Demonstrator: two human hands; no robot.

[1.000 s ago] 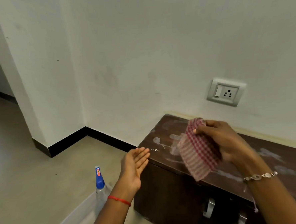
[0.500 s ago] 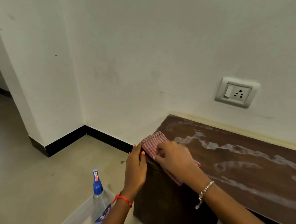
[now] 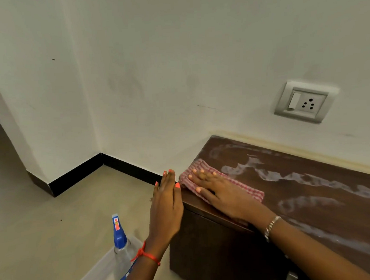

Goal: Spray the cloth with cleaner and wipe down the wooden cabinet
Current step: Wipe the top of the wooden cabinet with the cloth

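Note:
A dark wooden cabinet [image 3: 313, 199] stands against the white wall, its top streaked with whitish smears. A red-and-white checked cloth [image 3: 243, 187] lies flat on the top near the left end. My right hand [image 3: 222, 193] presses on the cloth with fingers spread. My left hand [image 3: 166, 208] is flat and upright, fingers together, resting against the cabinet's left edge and holding nothing. A clear spray bottle [image 3: 121, 245] with a blue nozzle stands on the floor at the lower left, partly behind my left wrist.
A translucent plastic tub [image 3: 95, 277] on the beige floor holds the bottle. A wall socket with a switch [image 3: 304, 102] sits above the cabinet. Black skirting [image 3: 78, 174] runs along the wall corner at left. A metal cabinet handle [image 3: 293, 277] shows at the bottom.
My right hand brought the cloth down from the air onto the cabinet top and has flattened it near the left end. My left hand moved up against the cabinet's left edge.

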